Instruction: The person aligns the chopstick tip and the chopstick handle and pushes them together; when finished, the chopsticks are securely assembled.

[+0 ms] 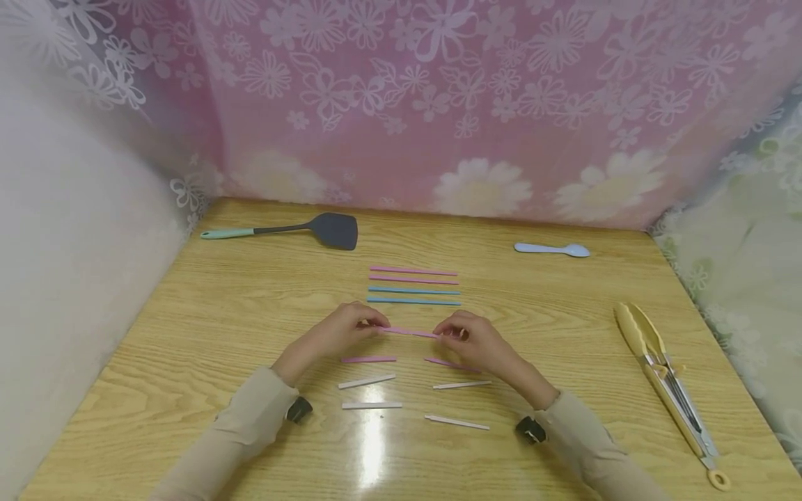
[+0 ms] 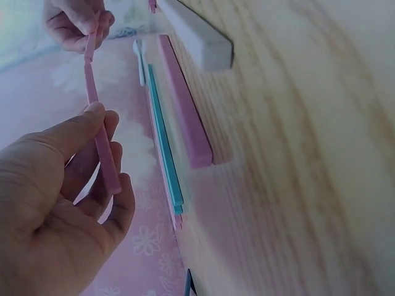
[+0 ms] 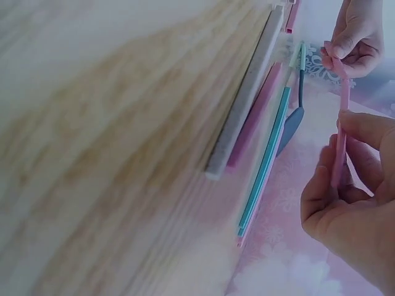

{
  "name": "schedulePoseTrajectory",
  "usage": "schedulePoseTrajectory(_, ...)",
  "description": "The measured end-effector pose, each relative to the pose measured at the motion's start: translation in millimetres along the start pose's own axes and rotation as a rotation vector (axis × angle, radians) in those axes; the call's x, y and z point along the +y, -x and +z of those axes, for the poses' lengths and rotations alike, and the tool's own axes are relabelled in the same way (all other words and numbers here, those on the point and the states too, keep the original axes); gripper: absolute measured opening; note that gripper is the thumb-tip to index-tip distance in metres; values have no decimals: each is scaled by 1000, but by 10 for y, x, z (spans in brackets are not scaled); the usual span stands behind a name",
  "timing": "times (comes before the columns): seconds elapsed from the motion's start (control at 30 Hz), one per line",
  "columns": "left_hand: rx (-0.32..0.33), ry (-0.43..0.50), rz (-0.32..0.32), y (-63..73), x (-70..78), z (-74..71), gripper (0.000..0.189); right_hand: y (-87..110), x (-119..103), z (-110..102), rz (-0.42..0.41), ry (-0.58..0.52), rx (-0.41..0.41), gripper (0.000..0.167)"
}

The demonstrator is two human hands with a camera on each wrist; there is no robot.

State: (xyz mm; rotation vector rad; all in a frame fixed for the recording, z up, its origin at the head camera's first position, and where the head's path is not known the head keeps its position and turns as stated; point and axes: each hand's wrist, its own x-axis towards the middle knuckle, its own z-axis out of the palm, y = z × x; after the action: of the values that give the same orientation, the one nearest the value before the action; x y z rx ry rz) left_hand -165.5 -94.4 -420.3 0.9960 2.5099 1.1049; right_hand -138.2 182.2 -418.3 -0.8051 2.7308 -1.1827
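Observation:
In the head view my left hand (image 1: 341, 328) pinches one pink chopstick half (image 2: 106, 148) between thumb and fingers. My right hand (image 1: 477, 341) pinches the other pink chopstick half (image 3: 340, 145). The two halves meet end to end above the table, at a slight angle in the left wrist view; whether they are joined I cannot tell. Below the hands lie a loose pink half (image 1: 370, 360) on the left and another pink half (image 1: 447, 363) on the right, partly behind the right hand. White halves (image 1: 372, 406) lie nearer on both sides.
Beyond the hands lie full-length pink chopsticks (image 1: 413, 271) and blue chopsticks (image 1: 413, 301) in parallel. A dark spatula (image 1: 335, 231) is at the back left, a pale spoon (image 1: 551, 249) at the back right. Yellow-tipped tongs (image 1: 670, 390) lie on the wooden table's (image 1: 156, 390) right side.

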Motion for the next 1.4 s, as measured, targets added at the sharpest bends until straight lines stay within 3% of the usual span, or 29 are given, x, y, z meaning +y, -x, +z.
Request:
schedulePoseTrajectory(0.3,18,47,1,0,2,56,17,9,-2,34,-13,-14,28,9)
schedulePoseTrajectory(0.57,32,91,-30,-3,-6,81,19,20,-14,47,41,-73,54,8)
schedulePoseTrajectory(1.03,29,-11,21,-20,13,109,23,22,3,102,34,-77,93,12)
schedulePoseTrajectory(1.4,53,31,20,-38,57,113,23,67,-105,100,47,-112,160,11)
